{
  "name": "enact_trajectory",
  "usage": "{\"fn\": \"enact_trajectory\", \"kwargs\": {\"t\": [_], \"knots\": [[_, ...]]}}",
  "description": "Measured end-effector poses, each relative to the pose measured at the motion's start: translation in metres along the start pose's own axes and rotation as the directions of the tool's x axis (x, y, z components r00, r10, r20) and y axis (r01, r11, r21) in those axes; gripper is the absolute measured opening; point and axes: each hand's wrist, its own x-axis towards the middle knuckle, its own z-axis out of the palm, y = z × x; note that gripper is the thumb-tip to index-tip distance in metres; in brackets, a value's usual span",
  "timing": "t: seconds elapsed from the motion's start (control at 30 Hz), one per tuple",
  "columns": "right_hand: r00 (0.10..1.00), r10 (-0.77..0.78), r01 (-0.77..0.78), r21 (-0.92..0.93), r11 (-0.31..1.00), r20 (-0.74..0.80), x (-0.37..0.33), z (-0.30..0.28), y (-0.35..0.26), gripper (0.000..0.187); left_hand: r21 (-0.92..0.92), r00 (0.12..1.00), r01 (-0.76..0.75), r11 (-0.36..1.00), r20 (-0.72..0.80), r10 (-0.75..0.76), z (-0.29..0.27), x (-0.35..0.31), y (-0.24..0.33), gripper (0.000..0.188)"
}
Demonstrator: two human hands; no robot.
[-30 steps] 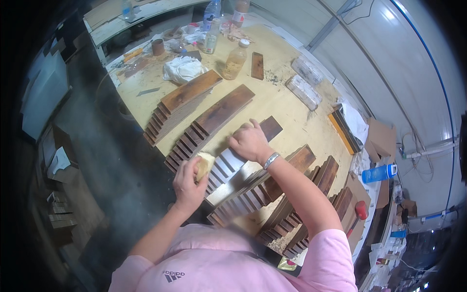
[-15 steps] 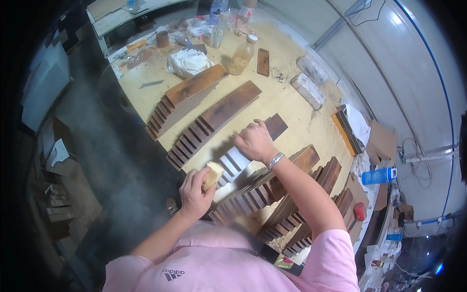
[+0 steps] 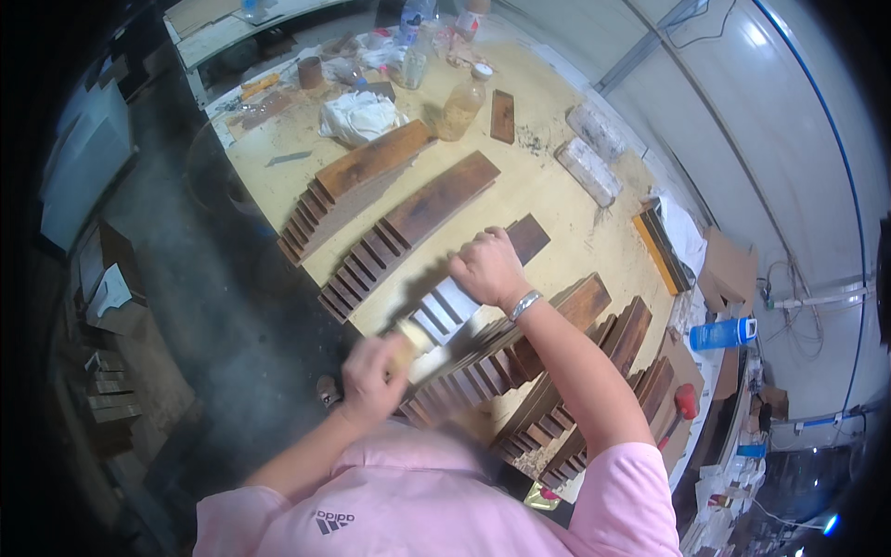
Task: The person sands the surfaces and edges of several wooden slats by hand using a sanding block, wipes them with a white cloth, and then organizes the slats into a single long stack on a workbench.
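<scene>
Fanned like steps, a stack of dark brown wooden boards (image 3: 529, 239) lies in the middle of the table. Its stepped ends (image 3: 442, 312) look pale and shiny under the light. My right hand (image 3: 489, 266), with a silver bracelet at the wrist, is closed over the top of this stack. In my left hand (image 3: 371, 379) is a pale yellow block like a sponge (image 3: 410, 342), gripped at the near lower end of the steps. Motion smears that hand and the block, so whether the block touches the boards is hard to tell.
More stepped board stacks lie beyond (image 3: 441, 200) and nearer me (image 3: 580, 302). Farther back are a white cloth (image 3: 357, 118), a capped glass bottle (image 3: 462, 107) and one loose board (image 3: 502, 116). Whitish blocks (image 3: 587, 172), a blue bottle (image 3: 722, 335) and a red mallet (image 3: 686, 401) are at right.
My left hand has shifted slightly down and left with the yellow block, along the lower end of the steps. My right hand stays in place on the stack.
</scene>
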Motion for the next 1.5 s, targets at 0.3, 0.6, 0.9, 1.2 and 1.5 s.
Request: {"fn": "enact_trajectory", "kwargs": {"t": [0.3, 0.6, 0.9, 1.2, 1.5], "knots": [[1.000, 0.000, 0.000, -0.049, 0.999, 0.015, 0.004, 0.000, -0.001, 0.046, -0.068, 0.995, 0.097, 0.993, 0.013, -0.097, -0.013, -0.015, 0.004, 0.039], [1.000, 0.000, 0.002, -0.048, 0.999, 0.025, 0.006, -0.006, -0.001, 0.047, -0.072, 0.976, 0.213, 0.974, 0.056, -0.209, -0.022, -0.043, -0.010, 0.042], [0.999, 0.012, -0.010, -0.047, 0.999, 0.035, 0.003, -0.002, 0.001, 0.046, -0.080, 0.977, 0.156, 0.984, 0.158, -0.142, -0.035, -0.059, -0.006, 0.039], [0.998, 0.005, -0.003, -0.050, 0.999, 0.056, 0.004, -0.003, 0.002, 0.047, -0.105, 0.937, 0.181, 0.978, 0.322, -0.139, -0.044, -0.083, -0.008, 0.039], [0.999, -0.040, 0.041, -0.087, 0.995, 0.018, 0.004, 0.000, 0.004, 0.036, -0.078, 0.946, 0.220, 0.972, 0.261, -0.193, -0.038, -0.099, -0.028, 0.046]]}}
